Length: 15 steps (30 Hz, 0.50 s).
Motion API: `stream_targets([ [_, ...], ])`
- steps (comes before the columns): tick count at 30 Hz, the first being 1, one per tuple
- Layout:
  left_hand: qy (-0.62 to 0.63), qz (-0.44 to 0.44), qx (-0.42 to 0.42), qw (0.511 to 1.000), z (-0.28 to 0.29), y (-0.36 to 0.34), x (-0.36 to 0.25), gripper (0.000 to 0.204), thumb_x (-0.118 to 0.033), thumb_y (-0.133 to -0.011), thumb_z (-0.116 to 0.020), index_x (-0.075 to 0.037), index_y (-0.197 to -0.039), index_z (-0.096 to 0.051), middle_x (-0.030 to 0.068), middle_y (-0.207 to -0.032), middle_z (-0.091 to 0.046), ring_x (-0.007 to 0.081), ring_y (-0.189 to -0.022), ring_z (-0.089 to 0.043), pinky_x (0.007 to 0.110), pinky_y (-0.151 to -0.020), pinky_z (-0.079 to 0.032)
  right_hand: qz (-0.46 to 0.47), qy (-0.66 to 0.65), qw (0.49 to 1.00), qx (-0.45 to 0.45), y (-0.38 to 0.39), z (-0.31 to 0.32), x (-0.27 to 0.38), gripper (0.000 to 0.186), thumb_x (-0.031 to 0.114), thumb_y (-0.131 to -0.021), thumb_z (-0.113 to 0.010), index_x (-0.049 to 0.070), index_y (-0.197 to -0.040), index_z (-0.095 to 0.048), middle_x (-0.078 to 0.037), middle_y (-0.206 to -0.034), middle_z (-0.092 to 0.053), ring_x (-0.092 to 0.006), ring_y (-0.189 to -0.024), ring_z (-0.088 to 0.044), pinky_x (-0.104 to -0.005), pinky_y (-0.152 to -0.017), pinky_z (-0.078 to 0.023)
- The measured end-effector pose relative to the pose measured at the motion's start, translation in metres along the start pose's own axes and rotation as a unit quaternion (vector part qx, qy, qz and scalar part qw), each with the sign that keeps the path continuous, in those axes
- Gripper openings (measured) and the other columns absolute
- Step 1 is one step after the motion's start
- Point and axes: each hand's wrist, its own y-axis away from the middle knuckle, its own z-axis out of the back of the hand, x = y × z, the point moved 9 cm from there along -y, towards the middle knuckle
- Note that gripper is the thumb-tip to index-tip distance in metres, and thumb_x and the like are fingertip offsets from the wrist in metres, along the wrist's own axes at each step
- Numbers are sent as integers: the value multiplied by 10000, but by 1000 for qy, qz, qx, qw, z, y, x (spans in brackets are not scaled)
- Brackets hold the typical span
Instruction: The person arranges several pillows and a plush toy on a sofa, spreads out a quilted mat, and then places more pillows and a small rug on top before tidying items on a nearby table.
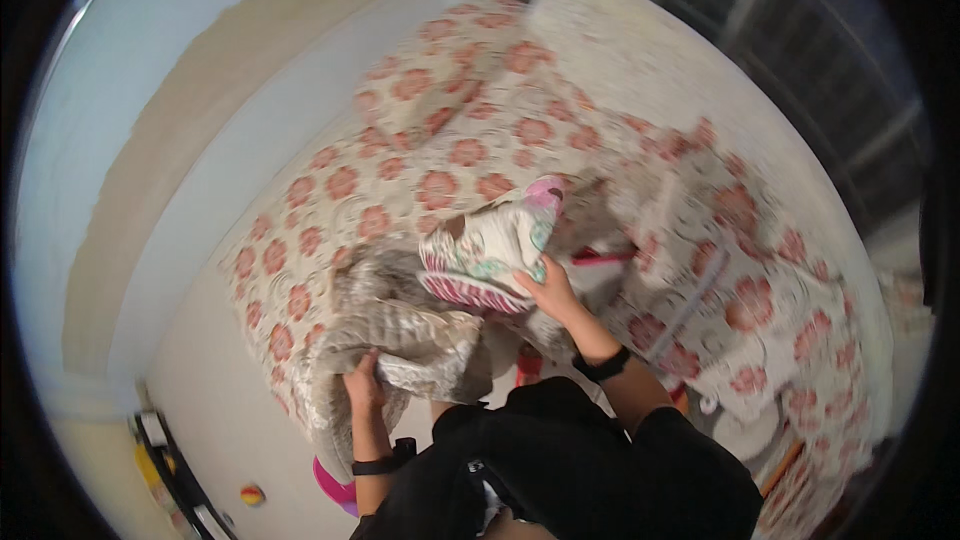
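Note:
My left hand (362, 385) is closed on a pale grey, shiny, crumpled fabric (440, 350) that hangs over the bed's front edge. My right hand (548, 290) grips a cream patterned cloth item (485, 240) with a pink corner, green motifs and a red-striped part, just right of and above the grey fabric. More rumpled grey fabric (385, 275) lies behind them. Beneath is a bed sheet (295, 260) with red flowers, bunched at the right. A small red object (598, 257) shows right of the cloth item.
A floral pillow (410, 90) is at the back against the wall (190, 140). A white padded edge (650, 50) runs beside dark bars (735, 5). On the lower left are a pink object (333, 485), a small ball (252, 495) and a black object (175, 470).

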Motion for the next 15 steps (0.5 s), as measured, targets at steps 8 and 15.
stream_targets([
  [8, 60, -6, 85, 995, -88, 66, -5, 239, -49, -808, -593, 54, -1023, -576, 104, -964, -614, 221, -866, -595, 352, -791, -483, 71, -325, 871, -362, 128, 307, 19, 695, 223, -790, -693, 11, -1339, -322, -150, -1271, -412, -267, -1117, -465, -393, -936, -418],
  [15, 123, 7, 153, 980, -87, 107, 44, 261, -129, -866, -558, 28, -1074, -551, 100, -1012, -604, 228, -917, -585, 351, -821, -469, -5, -384, 877, -289, 235, 333, -85, 394, 193, -864, -600, 91, -1197, -416, -29, -1000, -520, -141, -848, -533, -293, -689, -452],
])
